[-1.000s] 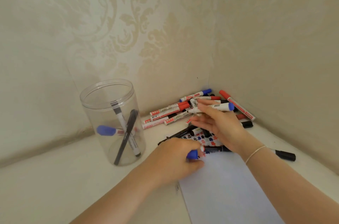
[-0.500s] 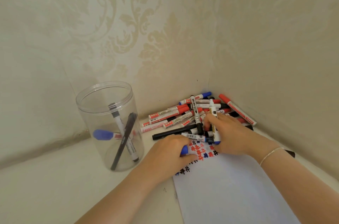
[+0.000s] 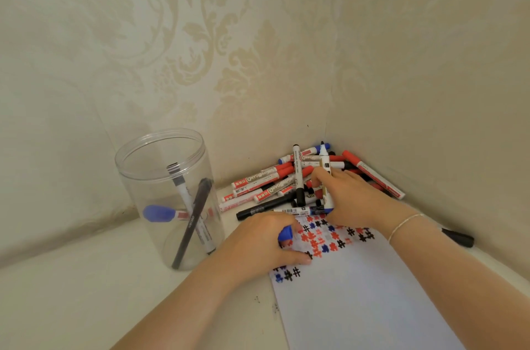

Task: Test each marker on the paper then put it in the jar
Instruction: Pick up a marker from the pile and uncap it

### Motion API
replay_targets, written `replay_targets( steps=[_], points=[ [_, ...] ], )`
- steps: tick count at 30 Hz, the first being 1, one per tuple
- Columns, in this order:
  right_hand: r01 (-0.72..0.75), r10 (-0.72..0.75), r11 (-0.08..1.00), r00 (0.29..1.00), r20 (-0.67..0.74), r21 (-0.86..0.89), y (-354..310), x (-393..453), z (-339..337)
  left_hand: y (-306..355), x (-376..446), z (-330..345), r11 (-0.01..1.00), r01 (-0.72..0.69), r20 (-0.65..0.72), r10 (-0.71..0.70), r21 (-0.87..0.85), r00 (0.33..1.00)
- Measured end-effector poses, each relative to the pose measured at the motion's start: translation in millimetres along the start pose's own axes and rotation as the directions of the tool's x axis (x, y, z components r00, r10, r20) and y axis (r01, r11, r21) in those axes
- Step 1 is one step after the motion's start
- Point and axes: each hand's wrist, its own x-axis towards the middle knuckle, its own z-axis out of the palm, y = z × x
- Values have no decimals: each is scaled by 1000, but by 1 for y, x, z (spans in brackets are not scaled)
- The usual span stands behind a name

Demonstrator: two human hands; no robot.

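Observation:
A clear plastic jar (image 3: 134,166) stands at the left with three markers inside. A pile of red, blue and black markers (image 3: 266,182) lies in the wall corner. White paper (image 3: 358,301) with red, blue and black hash marks lies in front of the pile. My right hand (image 3: 352,197) grips an uncapped blue marker (image 3: 325,166) upright, its tip down at the paper's far edge. My left hand (image 3: 263,243) rests on the paper's left corner and holds a blue cap (image 3: 286,233) in its curled fingers.
Patterned walls close in behind and to the right. A black marker (image 3: 459,237) lies alone by the right wall, beyond my right wrist. The pale tabletop (image 3: 71,301) stretches to the left and front of the jar.
My right hand turned the blue marker from lying level to upright and brought its tip down to the paper. My left hand stayed on the paper with the cap.

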Motion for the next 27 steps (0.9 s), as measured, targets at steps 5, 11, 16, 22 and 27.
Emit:
replay_targets(
  steps=[5,11,16,22,27],
  points=[
    [-62,61,993,998,17,99,1,-8,-12,-4,2,-5,996,26,48,-22,-87,999],
    [78,359,407,902,-238,910,-40,-31,-20,-11,3,-4,977,47,14,-46,-208,999],
    [34,328,-254,943,53,967,-54,-38,7,-15,0,-2,968,19,-28,-27,-252,999],
    [120,365,-446,929,58,887,-45,-45,32,-20,-1,2,942,-10,-52,-8,-335,999],
    [19,239,-237,970,40,971,-38,-45,34,-25,2,2,930,7,-31,-20,-368,999]
  ],
)
